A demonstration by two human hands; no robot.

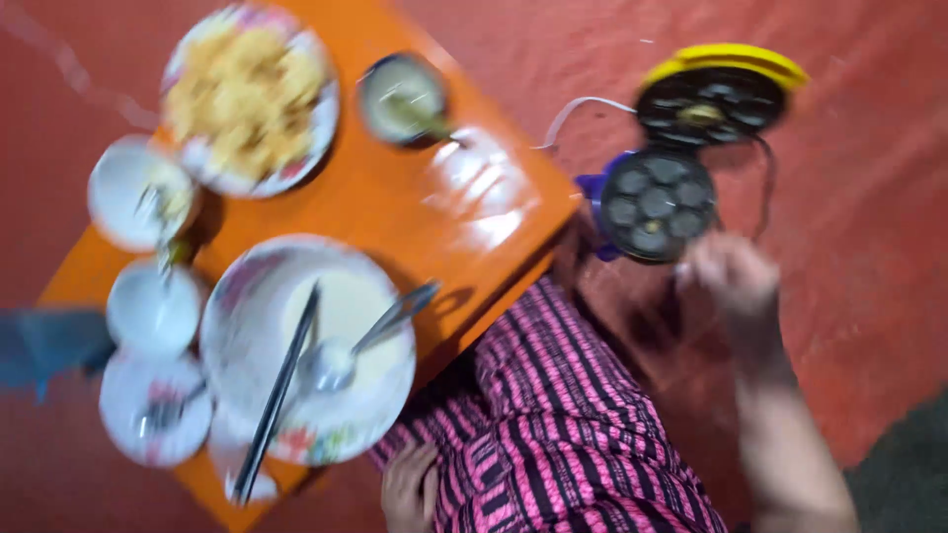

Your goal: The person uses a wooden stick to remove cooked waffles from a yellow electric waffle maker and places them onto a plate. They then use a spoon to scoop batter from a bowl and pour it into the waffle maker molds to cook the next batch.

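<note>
The picture is blurred by motion. My right hand [731, 271] hovers just right of a round black multi-cup cooker [657, 202] on the red floor; whether it touches the cooker is unclear. The cooker's yellow-backed lid [711, 99] stands open behind it. My left hand [410, 484] rests on my pink-and-black striped lap [553, 415], by the edge of a low orange table [395, 212], holding nothing. On the table, a large white bowl [237, 296] of pale batter holds a metal ladle [336, 360] and dark chopsticks [281, 390].
A plate of yellow fried food [252, 94] and a small dark bowl [403, 97] sit at the table's far side. Three small white dishes [153, 306] crowd its left end. A white cord [578, 109] runs from the cooker. Something blue [44, 345] lies at far left.
</note>
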